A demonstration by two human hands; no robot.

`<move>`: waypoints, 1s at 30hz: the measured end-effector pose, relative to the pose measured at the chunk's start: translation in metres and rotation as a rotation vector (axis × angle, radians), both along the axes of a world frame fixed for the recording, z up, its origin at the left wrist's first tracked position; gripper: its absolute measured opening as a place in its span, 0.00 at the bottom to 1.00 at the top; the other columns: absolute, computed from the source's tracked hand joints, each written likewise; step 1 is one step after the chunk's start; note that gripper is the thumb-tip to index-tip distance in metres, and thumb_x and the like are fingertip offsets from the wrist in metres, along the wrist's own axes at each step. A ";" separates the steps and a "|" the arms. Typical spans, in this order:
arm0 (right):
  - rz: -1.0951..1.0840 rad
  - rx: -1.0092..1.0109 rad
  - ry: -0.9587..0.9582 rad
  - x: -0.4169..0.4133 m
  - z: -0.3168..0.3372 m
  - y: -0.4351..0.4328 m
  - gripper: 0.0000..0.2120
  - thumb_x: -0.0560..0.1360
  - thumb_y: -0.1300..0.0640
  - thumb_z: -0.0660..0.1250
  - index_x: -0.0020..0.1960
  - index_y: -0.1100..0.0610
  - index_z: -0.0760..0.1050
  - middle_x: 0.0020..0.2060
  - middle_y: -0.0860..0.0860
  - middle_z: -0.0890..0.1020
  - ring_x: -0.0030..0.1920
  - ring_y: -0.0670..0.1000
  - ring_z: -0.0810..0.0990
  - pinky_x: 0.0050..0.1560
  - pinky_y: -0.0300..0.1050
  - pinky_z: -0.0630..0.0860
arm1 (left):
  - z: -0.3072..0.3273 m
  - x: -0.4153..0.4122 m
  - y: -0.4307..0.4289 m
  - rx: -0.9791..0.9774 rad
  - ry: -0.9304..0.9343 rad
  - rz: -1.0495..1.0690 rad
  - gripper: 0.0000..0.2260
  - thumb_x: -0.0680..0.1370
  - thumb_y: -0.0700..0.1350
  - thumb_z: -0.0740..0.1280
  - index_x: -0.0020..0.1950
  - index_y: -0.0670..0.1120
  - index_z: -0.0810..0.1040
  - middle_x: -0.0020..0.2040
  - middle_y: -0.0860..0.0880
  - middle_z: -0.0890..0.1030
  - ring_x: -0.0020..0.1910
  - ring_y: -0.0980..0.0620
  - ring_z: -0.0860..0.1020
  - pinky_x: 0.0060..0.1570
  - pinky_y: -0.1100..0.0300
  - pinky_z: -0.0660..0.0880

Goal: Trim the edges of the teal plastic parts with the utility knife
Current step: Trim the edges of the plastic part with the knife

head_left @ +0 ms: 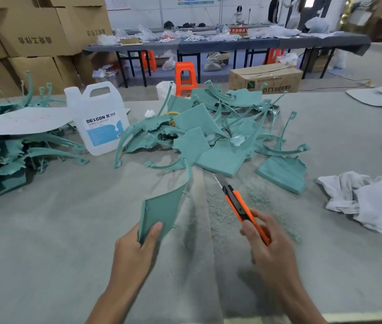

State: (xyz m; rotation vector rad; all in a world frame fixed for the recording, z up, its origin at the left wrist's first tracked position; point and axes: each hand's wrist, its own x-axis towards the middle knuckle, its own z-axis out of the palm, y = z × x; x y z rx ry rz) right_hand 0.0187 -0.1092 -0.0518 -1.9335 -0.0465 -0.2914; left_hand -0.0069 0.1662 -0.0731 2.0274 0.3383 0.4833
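**Trim in progress: one part in hand, blade off the edge**

A teal part [162,209] is held tilted above the desk [56,242], gripped at its lower end by the left hand [134,249] with the thumb pressed on its face. The utility knife [239,204] is held in the right hand [267,244], fingers [251,230] closed round the orange handle. The blade is extended, near the part's right edge but apart from it. Teal shavings [218,206] are scattered on the desk below, so some trimming is judged done. A pile of parts [208,136] is heaped behind and another stack [9,160] lies at the left. Which one is finished cannot be told. Much of the batch is likely left.
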 end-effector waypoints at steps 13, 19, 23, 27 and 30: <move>0.451 -0.372 -0.147 -0.035 0.061 0.050 0.24 0.78 0.39 0.62 0.71 0.25 0.61 0.36 0.41 0.81 0.35 0.42 0.77 0.37 0.35 0.73 | -0.002 -0.005 -0.001 -0.017 0.001 0.002 0.27 0.72 0.73 0.63 0.35 0.48 0.71 0.25 0.55 0.67 0.25 0.59 0.64 0.25 0.63 0.62; 0.500 -0.412 -0.121 -0.030 0.069 0.049 0.23 0.77 0.34 0.56 0.71 0.23 0.57 0.35 0.40 0.79 0.32 0.44 0.76 0.32 0.36 0.69 | -0.003 -0.007 -0.001 -0.058 0.020 -0.018 0.29 0.72 0.74 0.63 0.35 0.48 0.71 0.25 0.53 0.69 0.25 0.58 0.65 0.26 0.61 0.63; 0.522 -0.440 -0.126 -0.015 0.078 0.045 0.22 0.78 0.39 0.61 0.70 0.25 0.62 0.33 0.43 0.80 0.29 0.45 0.76 0.30 0.37 0.69 | -0.001 -0.008 0.001 -0.107 0.041 -0.052 0.28 0.72 0.73 0.63 0.35 0.47 0.73 0.25 0.51 0.71 0.25 0.56 0.65 0.26 0.60 0.62; 0.557 -0.473 -0.095 -0.001 0.084 0.036 0.20 0.79 0.42 0.64 0.68 0.26 0.65 0.33 0.44 0.81 0.27 0.44 0.74 0.29 0.32 0.65 | -0.004 -0.028 0.011 -0.265 0.109 -0.064 0.21 0.67 0.70 0.69 0.37 0.52 0.82 0.27 0.50 0.79 0.24 0.55 0.71 0.25 0.61 0.67; 0.605 -0.477 -0.075 0.001 0.080 0.036 0.21 0.80 0.43 0.65 0.68 0.25 0.65 0.31 0.42 0.80 0.26 0.44 0.74 0.29 0.32 0.65 | -0.005 -0.040 0.016 -0.347 0.129 -0.087 0.11 0.71 0.64 0.74 0.44 0.57 0.86 0.37 0.50 0.86 0.33 0.57 0.81 0.32 0.63 0.76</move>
